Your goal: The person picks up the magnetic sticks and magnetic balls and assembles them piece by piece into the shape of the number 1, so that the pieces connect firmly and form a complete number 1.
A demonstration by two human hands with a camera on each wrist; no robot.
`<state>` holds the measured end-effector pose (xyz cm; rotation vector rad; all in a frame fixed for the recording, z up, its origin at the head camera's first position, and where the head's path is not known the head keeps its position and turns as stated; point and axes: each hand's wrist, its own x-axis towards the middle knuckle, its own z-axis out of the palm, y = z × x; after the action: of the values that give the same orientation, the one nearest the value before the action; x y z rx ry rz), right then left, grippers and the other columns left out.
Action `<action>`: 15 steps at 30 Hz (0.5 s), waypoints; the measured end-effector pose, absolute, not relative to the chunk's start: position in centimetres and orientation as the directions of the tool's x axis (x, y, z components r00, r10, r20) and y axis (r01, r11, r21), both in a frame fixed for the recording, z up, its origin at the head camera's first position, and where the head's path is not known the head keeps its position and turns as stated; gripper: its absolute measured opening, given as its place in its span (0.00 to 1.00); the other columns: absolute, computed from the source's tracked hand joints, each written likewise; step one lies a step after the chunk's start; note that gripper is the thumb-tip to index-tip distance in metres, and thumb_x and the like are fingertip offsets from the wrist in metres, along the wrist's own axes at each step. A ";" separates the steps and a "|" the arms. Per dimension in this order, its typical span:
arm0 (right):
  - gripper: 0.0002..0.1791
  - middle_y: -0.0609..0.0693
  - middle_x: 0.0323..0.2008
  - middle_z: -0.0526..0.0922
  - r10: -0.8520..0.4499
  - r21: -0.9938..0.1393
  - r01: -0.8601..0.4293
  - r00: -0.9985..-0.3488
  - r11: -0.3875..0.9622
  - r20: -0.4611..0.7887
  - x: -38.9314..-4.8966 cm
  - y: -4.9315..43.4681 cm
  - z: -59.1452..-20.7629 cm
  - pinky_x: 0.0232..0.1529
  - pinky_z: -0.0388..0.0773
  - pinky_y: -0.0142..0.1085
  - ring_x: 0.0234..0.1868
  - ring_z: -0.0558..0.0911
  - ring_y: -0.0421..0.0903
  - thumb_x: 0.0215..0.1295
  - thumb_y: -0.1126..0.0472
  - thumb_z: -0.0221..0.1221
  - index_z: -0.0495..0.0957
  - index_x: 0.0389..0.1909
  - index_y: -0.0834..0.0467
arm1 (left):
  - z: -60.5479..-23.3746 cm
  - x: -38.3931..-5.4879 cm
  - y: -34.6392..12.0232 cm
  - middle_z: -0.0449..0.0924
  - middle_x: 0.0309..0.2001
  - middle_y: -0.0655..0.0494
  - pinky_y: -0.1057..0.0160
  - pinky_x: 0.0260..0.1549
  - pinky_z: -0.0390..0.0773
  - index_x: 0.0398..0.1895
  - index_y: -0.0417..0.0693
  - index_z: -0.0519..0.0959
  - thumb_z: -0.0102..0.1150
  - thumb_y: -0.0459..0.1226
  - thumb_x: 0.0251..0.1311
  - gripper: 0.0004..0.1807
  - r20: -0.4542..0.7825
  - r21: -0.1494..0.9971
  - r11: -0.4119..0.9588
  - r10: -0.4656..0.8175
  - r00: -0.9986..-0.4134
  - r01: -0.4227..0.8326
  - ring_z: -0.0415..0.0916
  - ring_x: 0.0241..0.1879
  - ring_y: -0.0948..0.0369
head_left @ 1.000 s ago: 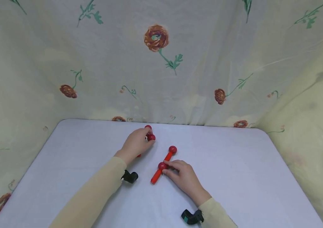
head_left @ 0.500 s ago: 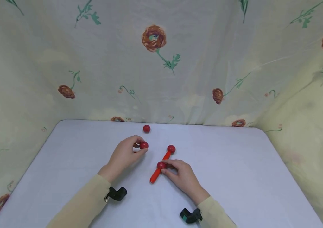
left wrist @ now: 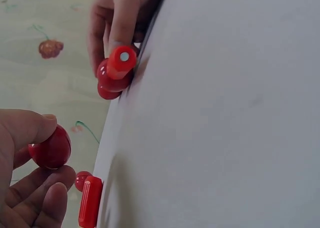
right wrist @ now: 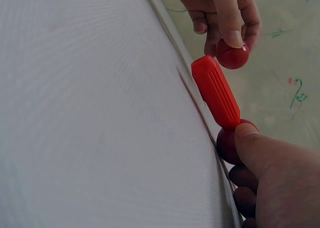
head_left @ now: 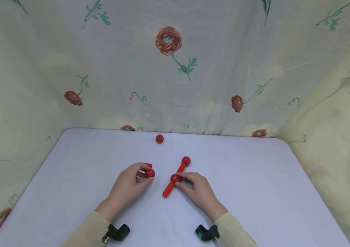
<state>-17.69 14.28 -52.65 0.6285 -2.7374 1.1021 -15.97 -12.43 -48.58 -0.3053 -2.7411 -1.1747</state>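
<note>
My left hand [head_left: 127,185] pinches a glossy red ball [head_left: 149,173] between thumb and fingers; the left wrist view shows this ball [left wrist: 52,148] off the table. Opposite it, my right hand [head_left: 202,195] pinches the middle ball [head_left: 175,178] of a slanting row. From that ball a ridged red rod [head_left: 168,189] points toward the front, and a second rod [head_left: 181,168] leads back to an end ball [head_left: 186,161]. A silvery disc [left wrist: 124,56] shows on the front rod's free end. Just beyond the left fingers lies a loose red rod [head_left: 148,165], partly hidden.
Near the back edge of the white table [head_left: 240,171] rests another red ball [head_left: 159,138]. A flower-printed cloth [head_left: 206,96] hangs behind and at the sides. Black wrist cameras [head_left: 207,233] sit on both forearms.
The left hand has drawn back toward the front and left, carrying its ball from near the back ball. The loose rod has come into view behind it. The right hand holds its place.
</note>
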 end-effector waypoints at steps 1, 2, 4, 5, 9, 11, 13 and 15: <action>0.19 0.33 0.44 0.82 -0.332 -0.632 -0.424 -0.905 0.649 0.267 -17.7 14.3 -52.7 0.45 0.78 0.34 0.43 0.77 0.32 0.61 0.49 0.68 0.83 0.54 0.44 | -48.8 -15.7 -12.5 0.79 0.42 0.69 0.65 0.36 0.78 0.46 0.57 0.79 0.73 0.45 0.55 0.17 0.204 0.701 0.674 0.124 -0.971 0.234 0.77 0.38 0.70; 0.19 0.33 0.44 0.82 -0.332 -0.630 -0.425 -0.904 0.650 0.268 -17.7 14.3 -52.6 0.45 0.78 0.34 0.42 0.77 0.32 0.61 0.49 0.68 0.83 0.54 0.44 | -48.9 -15.5 -12.5 0.79 0.42 0.69 0.65 0.36 0.78 0.46 0.58 0.79 0.73 0.45 0.55 0.17 0.198 0.705 0.672 0.121 -0.973 0.228 0.76 0.38 0.70; 0.19 0.32 0.43 0.82 -0.332 -0.627 -0.425 -0.905 0.653 0.267 -17.7 14.3 -52.6 0.44 0.78 0.34 0.42 0.77 0.32 0.61 0.49 0.68 0.83 0.54 0.43 | -49.2 -15.0 -12.5 0.79 0.42 0.69 0.65 0.36 0.78 0.46 0.58 0.79 0.74 0.45 0.54 0.18 0.192 0.710 0.669 0.116 -0.975 0.219 0.76 0.37 0.70; 0.19 0.32 0.43 0.82 -0.332 -0.628 -0.424 -0.905 0.653 0.266 -17.7 14.2 -52.6 0.44 0.78 0.34 0.41 0.77 0.33 0.61 0.49 0.68 0.83 0.54 0.43 | -49.3 -14.8 -12.4 0.79 0.42 0.69 0.65 0.36 0.78 0.46 0.58 0.79 0.74 0.45 0.53 0.18 0.191 0.712 0.668 0.111 -0.975 0.215 0.76 0.37 0.70; 0.20 0.32 0.42 0.82 -0.329 -0.625 -0.419 -0.907 0.659 0.261 -17.7 14.2 -52.6 0.44 0.78 0.34 0.41 0.77 0.33 0.61 0.48 0.68 0.83 0.54 0.44 | -49.7 -14.1 -12.2 0.79 0.41 0.69 0.66 0.34 0.78 0.45 0.59 0.79 0.75 0.44 0.52 0.18 0.197 0.723 0.659 0.095 -0.976 0.209 0.75 0.35 0.70; 0.20 0.32 0.42 0.82 -0.328 -0.622 -0.415 -0.909 0.664 0.257 -17.7 14.2 -52.6 0.44 0.78 0.34 0.41 0.77 0.33 0.61 0.48 0.68 0.83 0.54 0.44 | -49.8 -13.8 -12.1 0.79 0.41 0.69 0.66 0.33 0.78 0.44 0.59 0.79 0.75 0.44 0.52 0.18 0.190 0.732 0.652 0.087 -0.978 0.200 0.75 0.35 0.69; 0.20 0.32 0.42 0.82 -0.327 -0.619 -0.413 -0.910 0.668 0.255 -17.7 14.2 -52.6 0.45 0.78 0.35 0.41 0.77 0.33 0.61 0.47 0.68 0.83 0.54 0.43 | -50.0 -13.4 -11.9 0.79 0.41 0.68 0.67 0.33 0.78 0.44 0.60 0.78 0.75 0.44 0.52 0.18 0.176 0.739 0.647 0.087 -0.980 0.190 0.75 0.35 0.69; 0.20 0.32 0.42 0.82 -0.326 -0.620 -0.412 -0.911 0.668 0.254 -17.7 14.2 -52.6 0.45 0.78 0.35 0.41 0.77 0.33 0.61 0.47 0.68 0.83 0.54 0.43 | -50.1 -13.1 -11.8 0.79 0.41 0.68 0.67 0.33 0.78 0.45 0.60 0.78 0.75 0.44 0.52 0.19 0.164 0.744 0.643 0.093 -0.982 0.185 0.75 0.35 0.68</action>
<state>-17.71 14.21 -52.57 0.6128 -2.7568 1.0695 -13.14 -11.78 -50.14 -0.2328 -2.7458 -1.2618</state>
